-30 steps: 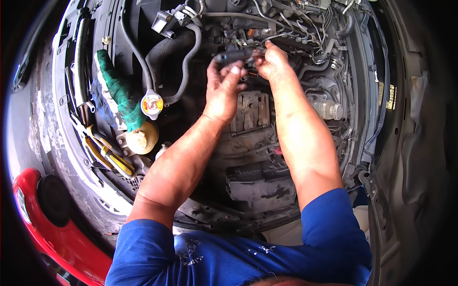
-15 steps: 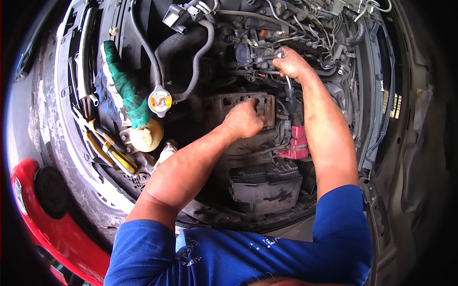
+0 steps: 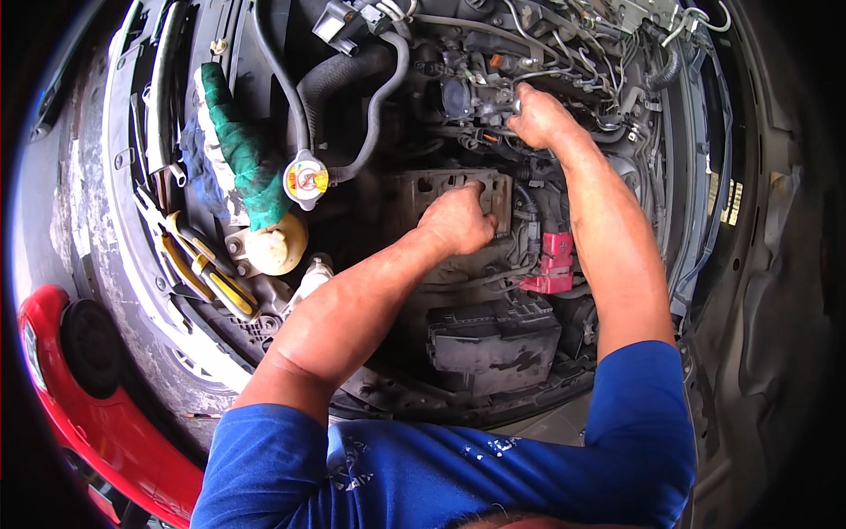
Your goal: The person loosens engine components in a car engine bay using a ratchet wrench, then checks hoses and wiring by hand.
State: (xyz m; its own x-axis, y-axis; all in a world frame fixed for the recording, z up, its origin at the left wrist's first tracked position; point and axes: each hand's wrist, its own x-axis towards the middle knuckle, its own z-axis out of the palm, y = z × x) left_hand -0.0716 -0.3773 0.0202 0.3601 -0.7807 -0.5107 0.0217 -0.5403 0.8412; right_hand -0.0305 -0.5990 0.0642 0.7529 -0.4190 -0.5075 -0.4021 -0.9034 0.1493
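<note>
Engine (image 3: 480,101) sits upper centre of the frame, and my right hand (image 3: 539,119) is right in at it, fingers bunched narrow, can't tell if they're gripping anything. My left hand (image 3: 458,219) is mid-frame over the metal battery tray (image 3: 501,201), fingers curled, can't tell what's in them either. Red terminal cover (image 3: 553,269) is just right of the tray, black fuse box (image 3: 493,348) below.

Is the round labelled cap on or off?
On: the cap sits where the black hoses meet, its label facing up. How tight it is, I cannot tell.
</note>
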